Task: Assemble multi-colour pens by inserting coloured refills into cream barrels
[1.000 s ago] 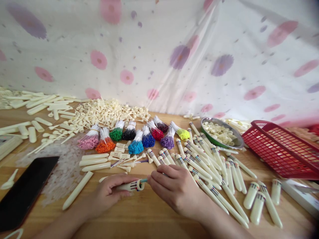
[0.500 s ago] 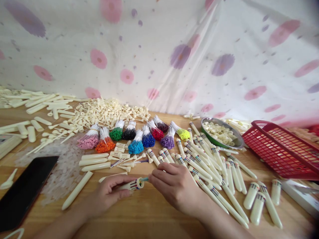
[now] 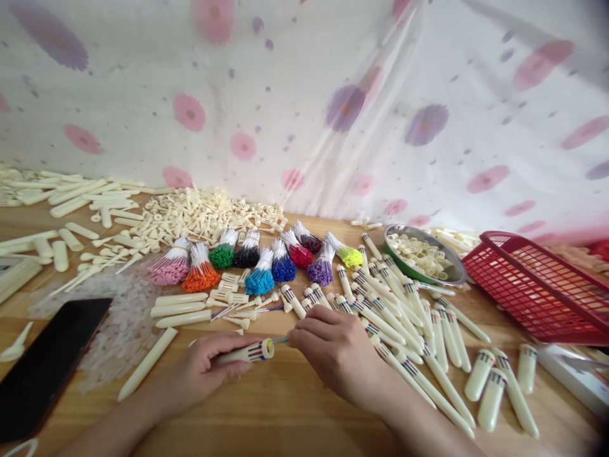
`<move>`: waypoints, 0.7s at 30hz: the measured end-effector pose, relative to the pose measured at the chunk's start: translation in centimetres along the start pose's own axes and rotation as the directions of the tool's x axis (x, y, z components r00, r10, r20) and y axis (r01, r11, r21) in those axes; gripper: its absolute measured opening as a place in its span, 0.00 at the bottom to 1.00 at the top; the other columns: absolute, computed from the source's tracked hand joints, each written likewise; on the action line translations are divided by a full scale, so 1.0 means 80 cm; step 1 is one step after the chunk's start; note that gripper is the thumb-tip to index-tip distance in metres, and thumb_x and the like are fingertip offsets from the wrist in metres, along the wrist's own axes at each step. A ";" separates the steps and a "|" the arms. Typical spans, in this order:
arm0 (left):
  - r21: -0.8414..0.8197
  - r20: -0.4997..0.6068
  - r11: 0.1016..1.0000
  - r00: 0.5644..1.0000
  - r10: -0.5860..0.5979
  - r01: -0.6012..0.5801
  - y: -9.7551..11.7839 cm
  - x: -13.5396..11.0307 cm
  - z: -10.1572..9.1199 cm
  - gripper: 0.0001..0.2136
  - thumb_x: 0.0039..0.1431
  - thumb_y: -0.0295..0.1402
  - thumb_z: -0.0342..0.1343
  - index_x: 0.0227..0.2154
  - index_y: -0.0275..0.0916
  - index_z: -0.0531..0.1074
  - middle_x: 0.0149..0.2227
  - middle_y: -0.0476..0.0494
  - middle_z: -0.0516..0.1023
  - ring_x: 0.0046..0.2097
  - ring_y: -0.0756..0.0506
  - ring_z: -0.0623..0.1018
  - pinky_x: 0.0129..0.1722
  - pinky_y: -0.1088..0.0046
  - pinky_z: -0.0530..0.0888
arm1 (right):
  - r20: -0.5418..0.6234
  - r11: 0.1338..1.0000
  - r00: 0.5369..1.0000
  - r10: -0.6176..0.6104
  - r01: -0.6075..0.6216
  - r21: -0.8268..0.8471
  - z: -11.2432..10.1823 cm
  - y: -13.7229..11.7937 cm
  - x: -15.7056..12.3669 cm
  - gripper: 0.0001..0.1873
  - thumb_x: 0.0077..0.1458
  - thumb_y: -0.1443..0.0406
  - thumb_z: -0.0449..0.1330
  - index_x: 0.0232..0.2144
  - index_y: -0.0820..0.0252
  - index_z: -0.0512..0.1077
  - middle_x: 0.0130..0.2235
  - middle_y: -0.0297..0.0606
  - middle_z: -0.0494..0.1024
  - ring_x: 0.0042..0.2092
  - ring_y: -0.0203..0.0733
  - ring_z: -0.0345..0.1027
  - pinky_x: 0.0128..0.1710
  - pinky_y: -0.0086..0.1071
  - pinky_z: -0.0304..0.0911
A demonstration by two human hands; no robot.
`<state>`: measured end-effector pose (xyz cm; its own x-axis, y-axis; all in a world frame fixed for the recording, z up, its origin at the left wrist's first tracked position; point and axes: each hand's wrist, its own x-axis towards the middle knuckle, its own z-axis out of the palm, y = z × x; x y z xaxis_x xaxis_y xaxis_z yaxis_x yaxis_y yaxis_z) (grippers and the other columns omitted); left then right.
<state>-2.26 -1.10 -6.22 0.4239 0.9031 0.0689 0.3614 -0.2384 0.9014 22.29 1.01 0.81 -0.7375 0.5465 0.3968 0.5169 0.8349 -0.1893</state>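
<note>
My left hand (image 3: 207, 363) is closed around a cream multicolour pen barrel (image 3: 254, 353) with coloured sliders in its slots. The barrel's open end points right, and a little yellow shows inside it. My right hand (image 3: 333, 349) pinches a thin bluish-grey stick (image 3: 281, 340), whose tip meets that open end; how far it reaches inside is hard to tell. Most of the stick is hidden by my fingers. Behind the hands stand bundles of ink refills, among them light blue (image 3: 260, 273), orange (image 3: 201, 266) and purple (image 3: 321, 263) ones. Multicolour pens (image 3: 394, 311) lie in a pile to the right.
Loose cream parts (image 3: 204, 209) are heaped along the back. A metal bowl (image 3: 464, 274) with cream slotted pieces and a red basket (image 3: 537, 285) stand at right. On the left are a black phone (image 3: 52, 362), clear plastic bits (image 3: 114, 330) and plain cream tubes (image 3: 147, 365).
My right hand has shifted slightly right and up with the stick, which now shows less inside the barrel. The barrel has tilted slightly in my left hand.
</note>
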 end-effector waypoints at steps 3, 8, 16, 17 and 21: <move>0.111 -0.127 0.984 0.980 0.153 -0.139 0.001 0.003 0.005 0.14 0.53 0.30 0.59 0.43 0.51 0.76 0.40 0.48 0.82 0.40 0.45 0.81 0.39 0.73 0.78 | -0.015 0.995 0.996 0.089 -0.088 0.050 0.005 -0.001 0.001 0.11 0.57 0.72 0.53 0.25 0.62 0.71 0.24 0.33 0.72 0.28 0.37 0.61 0.27 0.29 0.53; 0.378 -0.260 0.860 0.852 0.455 -0.344 0.009 0.008 0.010 0.11 0.54 0.29 0.58 0.41 0.45 0.76 0.35 0.46 0.82 0.37 0.46 0.81 0.37 0.72 0.78 | -0.051 0.965 0.973 0.226 -0.217 0.149 0.011 -0.005 0.002 0.07 0.54 0.70 0.59 0.25 0.60 0.72 0.24 0.31 0.74 0.28 0.34 0.64 0.27 0.26 0.55; 0.576 -0.249 0.740 0.787 0.564 -0.348 0.012 0.006 0.010 0.12 0.55 0.23 0.53 0.40 0.42 0.74 0.35 0.44 0.81 0.37 0.45 0.81 0.37 0.70 0.78 | -0.096 0.994 0.993 0.074 -0.066 0.085 0.013 -0.011 0.004 0.11 0.59 0.70 0.53 0.27 0.63 0.72 0.24 0.36 0.74 0.28 0.36 0.63 0.27 0.28 0.57; 0.577 -0.254 0.744 0.792 0.556 -0.337 0.012 0.006 0.010 0.12 0.55 0.22 0.53 0.40 0.42 0.74 0.35 0.44 0.81 0.37 0.45 0.80 0.37 0.70 0.77 | -0.092 0.998 0.996 0.021 -0.014 0.069 0.012 -0.010 0.004 0.11 0.59 0.71 0.52 0.28 0.64 0.72 0.25 0.37 0.74 0.29 0.37 0.64 0.28 0.29 0.57; 0.560 -0.309 0.772 0.788 0.532 -0.301 0.013 0.006 0.008 0.12 0.54 0.21 0.52 0.37 0.43 0.73 0.34 0.45 0.81 0.37 0.46 0.80 0.37 0.70 0.77 | -0.112 0.995 0.990 -0.089 0.094 0.034 0.009 -0.003 0.001 0.10 0.60 0.72 0.51 0.34 0.66 0.72 0.31 0.40 0.76 0.35 0.39 0.66 0.32 0.30 0.60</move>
<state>-1.18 -1.12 -5.54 0.2697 0.6956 0.6659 0.6164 -0.6560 0.4356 21.75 0.89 0.25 -0.7274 0.4588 0.5102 0.4303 0.8842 -0.1817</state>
